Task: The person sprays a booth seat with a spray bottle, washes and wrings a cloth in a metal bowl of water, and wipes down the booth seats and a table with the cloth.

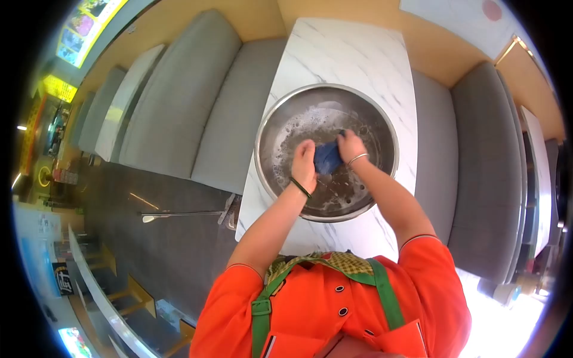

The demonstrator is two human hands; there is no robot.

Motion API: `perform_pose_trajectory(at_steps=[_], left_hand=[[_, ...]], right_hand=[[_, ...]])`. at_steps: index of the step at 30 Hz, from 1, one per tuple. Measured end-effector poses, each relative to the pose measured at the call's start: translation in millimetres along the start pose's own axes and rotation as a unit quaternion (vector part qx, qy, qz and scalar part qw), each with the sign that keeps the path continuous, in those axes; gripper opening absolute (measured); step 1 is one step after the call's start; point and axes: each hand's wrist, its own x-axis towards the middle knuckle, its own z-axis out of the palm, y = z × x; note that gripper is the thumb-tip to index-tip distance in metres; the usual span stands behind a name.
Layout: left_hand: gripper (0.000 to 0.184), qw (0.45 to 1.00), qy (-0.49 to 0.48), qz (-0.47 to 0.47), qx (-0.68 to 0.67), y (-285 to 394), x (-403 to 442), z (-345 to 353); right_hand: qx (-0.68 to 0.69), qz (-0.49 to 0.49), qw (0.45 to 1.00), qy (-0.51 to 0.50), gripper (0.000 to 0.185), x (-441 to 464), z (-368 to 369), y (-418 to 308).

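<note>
A wet blue cloth (pixel 327 157) is stretched between my two hands over a large round metal basin (pixel 262 140). My left hand (pixel 305 164) grips the cloth's left side, fingers curled round it. On the other side, my right hand (pixel 351 147) pinches a bunched upper corner. Below the cloth, murky, bubbly water (pixel 334 194) lies in the basin. Some of the cloth's lower edge hangs close to the water; whether it touches I cannot tell. A dark band circles my left wrist and a bracelet my right.
The basin stands on a white marbled table (pixel 346 51) between grey padded benches (pixel 239 113) on the left and right (pixel 439 149). A long-handled tool (pixel 185 215) lies or leans over the dark floor (pixel 149 238) at left. More tables and seats stand farther out.
</note>
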Motion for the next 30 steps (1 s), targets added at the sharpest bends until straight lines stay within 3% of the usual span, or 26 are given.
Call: perform_pose_trajectory(at_steps=[2, 3, 5, 6, 7, 9, 10, 12, 13, 14, 15, 17, 18, 19, 20, 23, 25, 26, 28, 30], left_hand=[[0.053, 0.993, 0.039, -0.047, 0.103, 5, 7, -15], [0.053, 0.992, 0.037, -0.056, 0.102, 5, 7, -19], [0.075, 0.942, 0.029, -0.207, 0.261, 9, 3, -26], [0.079, 0.946, 0.007, -0.201, 0.254, 19, -6, -19], [0.079, 0.944, 0.005, -0.205, 0.258, 16, -5, -23], [0.076, 0.943, 0.001, -0.217, 0.251, 13, 3, -27], [0.075, 0.946, -0.012, -0.215, 0.242, 17, -1, -25], [0.07, 0.949, -0.012, -0.252, 0.191, 18, -3, -18], [0.067, 0.949, -0.011, -0.283, 0.139, 20, 2, -12], [0.055, 0.939, 0.008, -0.331, 0.088, 5, 18, -21], [0.055, 0.938, 0.006, -0.334, 0.09, -2, 36, -39], [0.044, 0.891, -0.21, -0.348, -0.2, -5, 66, -63], [0.031, 0.957, -0.154, -0.228, -0.089, 29, 21, -18], [0.029, 0.928, -0.255, -0.242, -0.123, 22, 33, -31], [0.027, 0.888, -0.354, -0.255, -0.15, 15, 46, -43], [0.016, 0.891, -0.327, -0.212, -0.232, 11, 29, -38], [0.014, 0.89, -0.317, -0.199, -0.26, 13, 23, -34], [0.015, 0.954, -0.283, -0.092, 0.024, 15, 22, -31], [0.015, 0.986, -0.082, -0.131, -0.063, 27, -6, -2], [0.016, 0.987, -0.084, -0.116, -0.07, 21, -10, -7]], right_hand=[[-0.037, 0.088, 0.994, -0.049, 0.04, -1, -12, 13], [-0.061, 0.113, 0.988, -0.084, 0.045, -6, -15, 16], [-0.115, 0.114, 0.98, -0.112, 0.05, -27, -2, -4], [-0.163, 0.108, 0.971, -0.14, 0.056, -33, 4, -12], [-0.199, 0.053, 0.948, -0.243, 0.056, -29, 26, -6], [-0.324, -0.101, 0.89, -0.305, 0.043, -31, 48, 1], [-0.321, -0.098, 0.891, -0.305, 0.043, -20, 57, 12], [-0.253, 0.095, 0.931, -0.247, 0.026, 9, 65, 33], [-0.251, 0.097, 0.932, -0.243, 0.026, 6, 62, 23], [-0.069, 0.048, 0.974, -0.21, 0.022, -4, 65, 13], [0.113, -0.005, 0.98, -0.166, 0.019, -17, 63, -4], [0.22, -0.047, 0.973, -0.053, 0.017, -74, 20, -73], [0.169, -0.144, 0.975, 0.006, 0.017, -93, 14, -90], [0.115, -0.24, 0.962, 0.063, 0.018, -106, 9, -102], [0.118, -0.237, 0.962, 0.067, 0.018, -114, 5, -111], [0.118, -0.232, 0.965, 0.013, 0.025, -122, -8, -130], [0.11, -0.107, 0.987, -0.044, 0.03, -107, -25, -139], [0.104, -0.044, 0.991, -0.075, 0.033, -96, -30, -141], [0.108, 0.002, 0.994, 0.004, 0.026, -66, -17, -110], [0.067, -0.048, 0.994, 0.072, 0.028, -48, -8, -82]])
